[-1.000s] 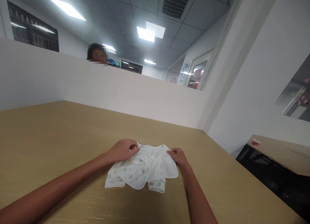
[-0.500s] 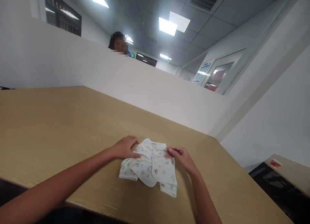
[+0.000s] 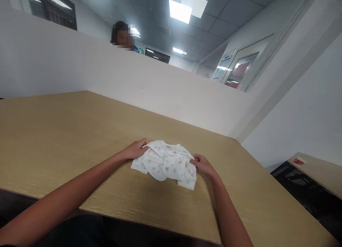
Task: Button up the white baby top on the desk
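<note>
A small white baby shirt (image 3: 165,163) with pale printed figures lies partly folded on the light wooden table (image 3: 66,129). My left hand (image 3: 135,149) rests on its left shoulder, fingers pinching the cloth. At the garment's right edge my right hand (image 3: 202,164) grips the fabric with curled fingers. Both forearms reach in from the bottom of the view.
A white partition (image 3: 107,76) runs along the table's far side, with another person's head (image 3: 121,35) showing above it. A white wall (image 3: 307,108) closes the right side. A second desk (image 3: 317,172) stands lower right across a dark gap.
The right flap of the shirt has been laid over the middle, and my right hand has slid to the garment's right edge. The camera has tilted down and nearer.
</note>
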Demonstrator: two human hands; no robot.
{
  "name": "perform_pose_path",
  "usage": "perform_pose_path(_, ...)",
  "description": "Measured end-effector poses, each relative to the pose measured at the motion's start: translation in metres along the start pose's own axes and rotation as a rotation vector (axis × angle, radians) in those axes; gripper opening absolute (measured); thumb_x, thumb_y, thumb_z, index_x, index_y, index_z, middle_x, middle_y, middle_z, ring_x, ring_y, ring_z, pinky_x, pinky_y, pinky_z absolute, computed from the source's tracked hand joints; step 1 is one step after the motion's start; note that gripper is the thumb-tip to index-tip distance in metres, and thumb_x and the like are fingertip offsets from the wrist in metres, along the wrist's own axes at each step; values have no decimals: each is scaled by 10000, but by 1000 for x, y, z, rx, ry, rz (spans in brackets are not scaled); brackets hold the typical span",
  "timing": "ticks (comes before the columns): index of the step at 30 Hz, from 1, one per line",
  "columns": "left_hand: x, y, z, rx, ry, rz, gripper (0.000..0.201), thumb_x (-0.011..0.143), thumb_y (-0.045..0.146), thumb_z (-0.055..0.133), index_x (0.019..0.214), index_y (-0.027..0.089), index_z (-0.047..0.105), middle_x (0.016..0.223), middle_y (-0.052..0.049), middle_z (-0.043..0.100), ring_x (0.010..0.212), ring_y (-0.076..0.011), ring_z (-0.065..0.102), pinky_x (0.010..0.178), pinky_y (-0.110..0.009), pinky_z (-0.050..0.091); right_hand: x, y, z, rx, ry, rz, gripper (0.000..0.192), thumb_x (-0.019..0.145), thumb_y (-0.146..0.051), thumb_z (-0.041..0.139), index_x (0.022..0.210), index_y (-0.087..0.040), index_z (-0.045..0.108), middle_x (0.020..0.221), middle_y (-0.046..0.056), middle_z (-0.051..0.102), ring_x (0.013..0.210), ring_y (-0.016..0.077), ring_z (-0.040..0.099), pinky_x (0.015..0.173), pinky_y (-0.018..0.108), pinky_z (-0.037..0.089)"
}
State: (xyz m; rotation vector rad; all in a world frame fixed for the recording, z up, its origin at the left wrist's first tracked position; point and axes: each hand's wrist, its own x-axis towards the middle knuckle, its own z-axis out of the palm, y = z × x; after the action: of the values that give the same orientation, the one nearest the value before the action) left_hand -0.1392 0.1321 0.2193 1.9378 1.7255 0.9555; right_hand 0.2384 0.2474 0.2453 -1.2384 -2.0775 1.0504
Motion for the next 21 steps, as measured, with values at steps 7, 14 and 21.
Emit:
perform_pose_path(7, -4, 1, -14, 121, -27, 58, 157, 740, 339, 556, 852, 230, 552, 851, -26, 671, 778, -228, 615, 676, -307, 460, -5, 1, -18, 5, 90, 38, 404, 741, -509, 684, 965, -176, 634, 802, 37, 672, 701, 176, 599, 592, 263, 447)
perform_pose_path(14, -3, -2, -61, 398, 154, 74, 303, 780, 392, 633, 1041, 237, 620, 1194, -134, 650, 1183, -380, 536, 984, -482, 376, -11, 3, -19, -164, -110, 57, 374, 631, -487, 843, 765, -154, 737, 706, -6, 692, 645, 168, 598, 559, 247, 432)
perform_pose_path(21, 2, -20, -45, 391, -119, 45, 509, 877, 708, 496, 816, 214, 604, 853, -67, 695, 751, -228, 611, 664, -317, 400, -2, 2, -21, -355, 150, 5, 233, 705, -354, 736, 842, -167, 707, 861, 62, 735, 815, 242, 650, 742, 332, 506)
